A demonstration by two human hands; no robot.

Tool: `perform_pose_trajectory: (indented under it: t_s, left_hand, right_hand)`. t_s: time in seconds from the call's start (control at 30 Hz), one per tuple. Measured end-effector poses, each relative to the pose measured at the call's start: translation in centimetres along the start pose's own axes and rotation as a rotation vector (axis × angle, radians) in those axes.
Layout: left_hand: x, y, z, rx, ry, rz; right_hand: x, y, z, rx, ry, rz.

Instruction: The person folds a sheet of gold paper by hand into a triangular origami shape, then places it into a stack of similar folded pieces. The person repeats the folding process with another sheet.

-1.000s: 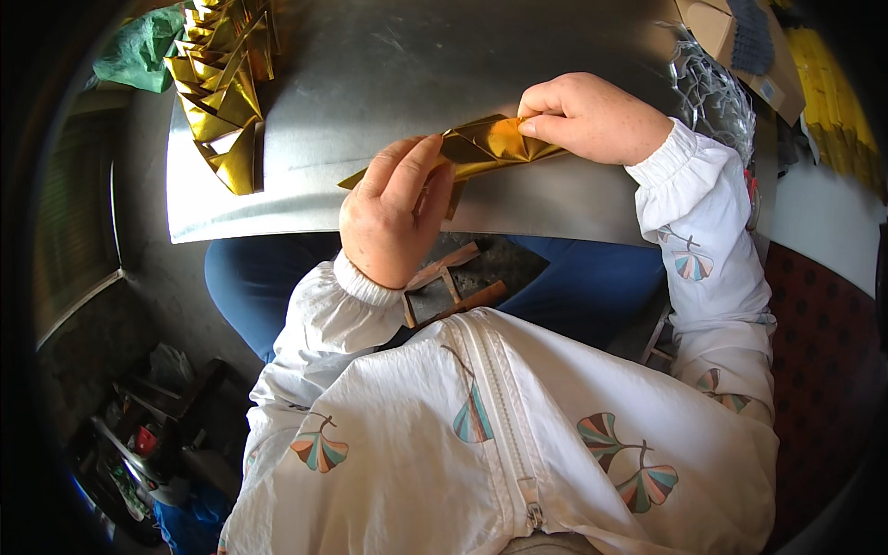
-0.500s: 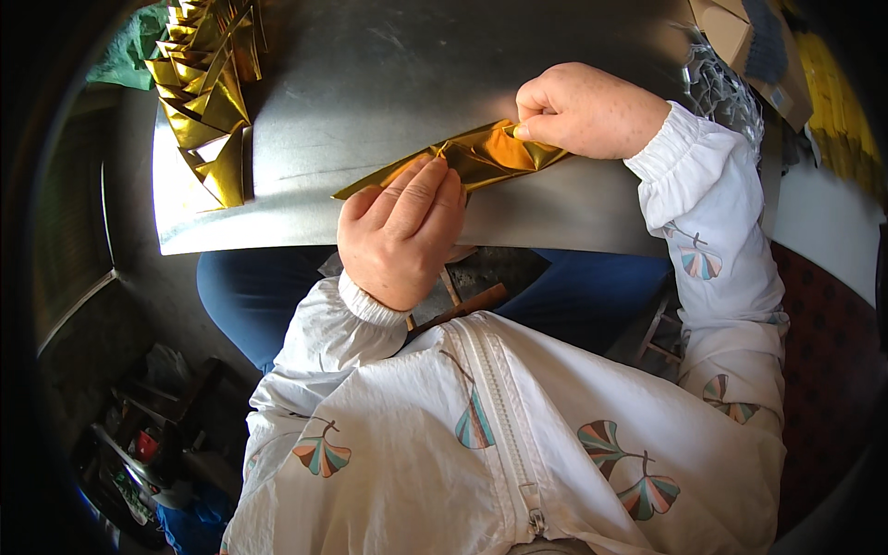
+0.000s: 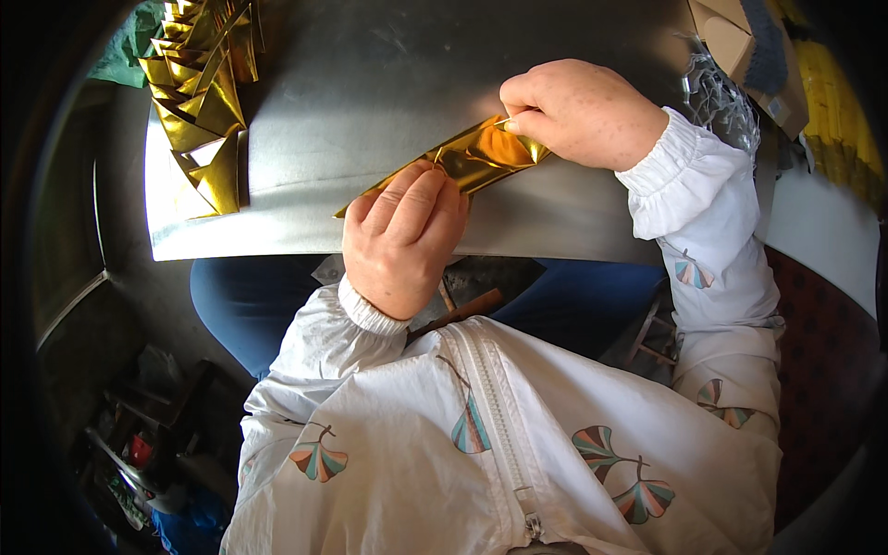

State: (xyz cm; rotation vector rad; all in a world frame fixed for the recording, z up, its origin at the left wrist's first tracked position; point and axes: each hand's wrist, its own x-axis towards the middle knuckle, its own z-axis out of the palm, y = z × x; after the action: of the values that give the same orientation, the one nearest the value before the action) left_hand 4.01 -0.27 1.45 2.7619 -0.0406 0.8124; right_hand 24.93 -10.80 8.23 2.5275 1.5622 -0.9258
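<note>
A long piece of shiny gold foil paper point(image 3: 476, 165), folded to a narrow strip with pointed left end, slants across the front of the metal tabletop. My left hand point(image 3: 404, 231) is closed over its left half, fingertips pressed on the upper edge. The foil's right end is pinched between the thumb and curled forefinger of my right hand point(image 3: 585, 113). An orange-looking patch shows on the foil between the hands. What lies beneath my left palm is hidden.
A stack of folded gold foil pieces point(image 3: 199, 116) stands at the table's left edge, with green plastic point(image 3: 125, 46) behind. On the right are clear plastic strips point(image 3: 720, 106), a cardboard box point(image 3: 731, 42) and a yellow bundle point(image 3: 832, 111). The metal tabletop point(image 3: 370, 83) ends just before my knees.
My right hand has shifted slightly left with the foil's right end. The strip now slants more steeply, and my left hand has moved a little down and right.
</note>
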Motion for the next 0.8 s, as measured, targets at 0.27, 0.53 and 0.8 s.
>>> perform_pose_trajectory:
  t_s: [0.27,0.53,0.8]
  left_hand:
    - [0.0,0.0,0.2,-0.012,0.023,-0.026]
    - [0.0,-0.3,0.2,0.012,0.013,0.012]
    - [0.0,-0.1,0.3,0.002,0.015,-0.012]
  right_hand:
    - [0.8,0.6,-0.2,0.094,0.010,-0.063]
    - [1.3,0.6,-0.6,0.078,0.005,-0.124]
    - [1.7,0.7,-0.7,0.102,-0.006,-0.128]
